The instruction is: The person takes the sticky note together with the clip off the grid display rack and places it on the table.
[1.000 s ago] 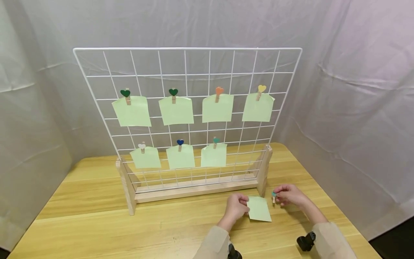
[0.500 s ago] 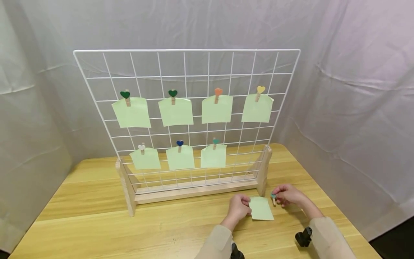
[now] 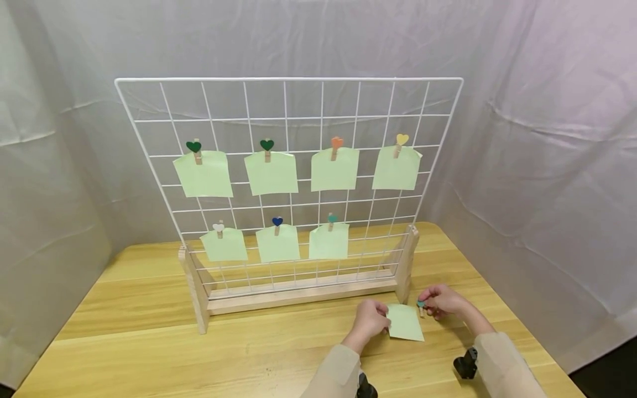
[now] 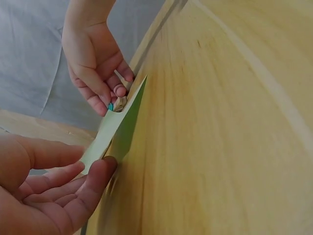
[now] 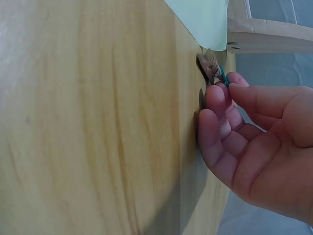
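Note:
My left hand (image 3: 370, 320) pinches the left edge of a pale green paper square (image 3: 405, 323), low over the table in front of the rack's right foot. In the left wrist view the paper (image 4: 110, 132) is tilted and slightly bent, its edge between thumb and fingers. My right hand (image 3: 444, 302) is just right of the paper. Its thumb and fingers pinch a small wooden clothespin (image 5: 210, 67) with a teal heart at its top end. The clothespin points toward the paper's near corner, close beside it.
A white wire grid rack (image 3: 288, 80) on a wooden stand (image 3: 303, 297) spans the back of the table (image 3: 164, 359). Several green papers hang on it in two rows from heart clothespins, among them one with a yellow heart (image 3: 402, 139). Grey curtains (image 3: 547, 182) surround the table.
My left hand has moved slightly right with the paper, bringing it closer to the clothespin. The right hand stays nearly in place, still pinching the clothespin.

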Tool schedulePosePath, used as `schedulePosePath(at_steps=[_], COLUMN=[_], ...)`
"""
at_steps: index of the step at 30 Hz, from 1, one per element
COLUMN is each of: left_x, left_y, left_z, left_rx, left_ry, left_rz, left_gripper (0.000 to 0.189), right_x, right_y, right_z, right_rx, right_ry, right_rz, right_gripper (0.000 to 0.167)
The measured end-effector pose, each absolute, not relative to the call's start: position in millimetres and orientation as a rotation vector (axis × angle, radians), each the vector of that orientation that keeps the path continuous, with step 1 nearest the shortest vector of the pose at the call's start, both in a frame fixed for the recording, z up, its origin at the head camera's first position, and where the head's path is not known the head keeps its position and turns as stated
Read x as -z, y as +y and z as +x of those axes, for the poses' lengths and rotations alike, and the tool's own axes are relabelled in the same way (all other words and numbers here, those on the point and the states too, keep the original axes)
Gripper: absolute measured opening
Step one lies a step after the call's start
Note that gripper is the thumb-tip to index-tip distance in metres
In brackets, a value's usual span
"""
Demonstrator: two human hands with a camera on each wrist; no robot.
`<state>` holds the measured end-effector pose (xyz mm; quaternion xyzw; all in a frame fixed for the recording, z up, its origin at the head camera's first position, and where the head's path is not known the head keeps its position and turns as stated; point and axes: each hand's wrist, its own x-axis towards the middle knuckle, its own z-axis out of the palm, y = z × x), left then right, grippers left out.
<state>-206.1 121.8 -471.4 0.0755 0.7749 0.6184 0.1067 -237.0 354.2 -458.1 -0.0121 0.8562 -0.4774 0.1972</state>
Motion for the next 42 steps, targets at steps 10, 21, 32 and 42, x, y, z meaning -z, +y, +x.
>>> schedulePosePath(at_steps=[10, 21, 32, 42], left_x=[467, 462, 457, 447], left_y=[120, 114, 96, 76], left_z=[-207, -209, -216, -222], left_rx=[-1.731, -1.597, -1.664, -1.771], left_ry=[2.368, 2.52, 2.549, 2.537], left_rz=[0.254, 0.283, 0.369, 0.474], left_gripper=[0.01, 0.009, 0.012, 0.014], right_x=[455, 442, 417, 392], right_y=[349, 346, 333, 302], right_z=[-234, -230, -227, -221], right_rx=[1.33, 1.201, 1.137, 1.071], right_ry=[2.44, 2.6, 2.659, 2.7], right_rz=[-0.016, 0.025, -0.053, -0.234], right_gripper=[0.017, 0.016, 0.025, 0.024])
